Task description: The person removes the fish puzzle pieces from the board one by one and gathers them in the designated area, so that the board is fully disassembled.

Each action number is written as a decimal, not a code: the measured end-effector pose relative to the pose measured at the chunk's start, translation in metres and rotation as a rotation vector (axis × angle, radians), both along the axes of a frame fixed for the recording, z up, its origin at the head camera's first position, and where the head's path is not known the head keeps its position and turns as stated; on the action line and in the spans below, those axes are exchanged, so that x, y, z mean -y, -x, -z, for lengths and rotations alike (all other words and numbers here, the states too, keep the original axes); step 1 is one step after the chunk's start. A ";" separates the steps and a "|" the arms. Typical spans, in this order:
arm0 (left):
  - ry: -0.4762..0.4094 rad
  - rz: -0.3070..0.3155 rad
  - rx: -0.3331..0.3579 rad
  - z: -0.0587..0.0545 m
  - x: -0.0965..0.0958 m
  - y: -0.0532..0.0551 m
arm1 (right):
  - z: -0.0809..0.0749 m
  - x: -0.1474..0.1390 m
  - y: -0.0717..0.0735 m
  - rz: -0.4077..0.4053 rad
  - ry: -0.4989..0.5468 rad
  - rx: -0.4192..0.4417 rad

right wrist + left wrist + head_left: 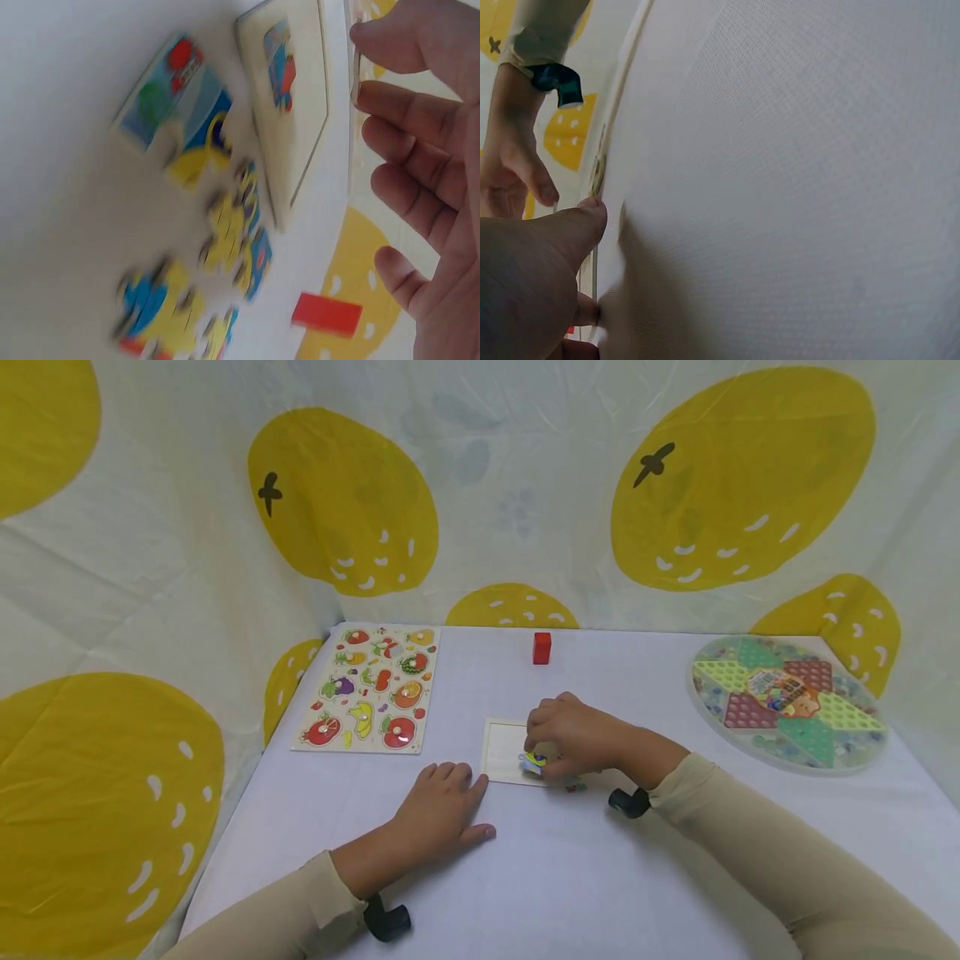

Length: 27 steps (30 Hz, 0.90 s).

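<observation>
My right hand [573, 739] hovers over a shallow pale wooden puzzle tray [501, 752]. Between thumb and index finger it pinches a thin jigsaw puzzle piece [532, 763], seen edge-on in the right wrist view, where the other fingers are loosely bent. One colourful piece [279, 66] lies inside the tray. Beside the tray, several loose jigsaw pieces [225, 232] are spread on the cloth, mostly hidden by the right hand in the head view. My left hand [438, 810] rests on the table with fingers extended, the index fingertip at the tray's near left corner.
A fruit puzzle board [375, 689] lies at the back left. A red block [542, 648] stands at the back middle. To the right is a round board game [787, 704] in a clear cover. A fruit-print curtain [517, 485] hangs behind the white tabletop.
</observation>
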<state>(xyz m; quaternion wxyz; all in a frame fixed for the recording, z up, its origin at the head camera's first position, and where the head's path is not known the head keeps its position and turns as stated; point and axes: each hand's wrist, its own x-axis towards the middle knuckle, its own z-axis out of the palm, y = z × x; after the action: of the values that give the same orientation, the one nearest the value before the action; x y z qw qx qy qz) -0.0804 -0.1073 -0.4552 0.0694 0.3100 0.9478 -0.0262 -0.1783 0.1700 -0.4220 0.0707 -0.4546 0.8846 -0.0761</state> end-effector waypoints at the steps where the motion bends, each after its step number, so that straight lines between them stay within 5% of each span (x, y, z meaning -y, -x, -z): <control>1: 0.000 0.000 -0.002 0.000 0.000 0.000 | -0.001 -0.004 -0.001 -0.001 0.005 0.009; 19: 0.002 0.005 -0.021 0.002 0.001 0.000 | 0.009 -0.091 -0.034 0.003 0.033 -0.015; 27: -0.007 0.007 -0.025 0.001 0.000 -0.001 | 0.020 -0.107 -0.045 -0.029 0.010 -0.071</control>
<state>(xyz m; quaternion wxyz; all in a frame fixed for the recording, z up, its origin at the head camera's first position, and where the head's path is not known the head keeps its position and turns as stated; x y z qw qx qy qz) -0.0799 -0.1075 -0.4566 0.0562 0.3130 0.9477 -0.0271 -0.1335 0.2765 -0.4416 0.0384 -0.4702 0.8795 -0.0632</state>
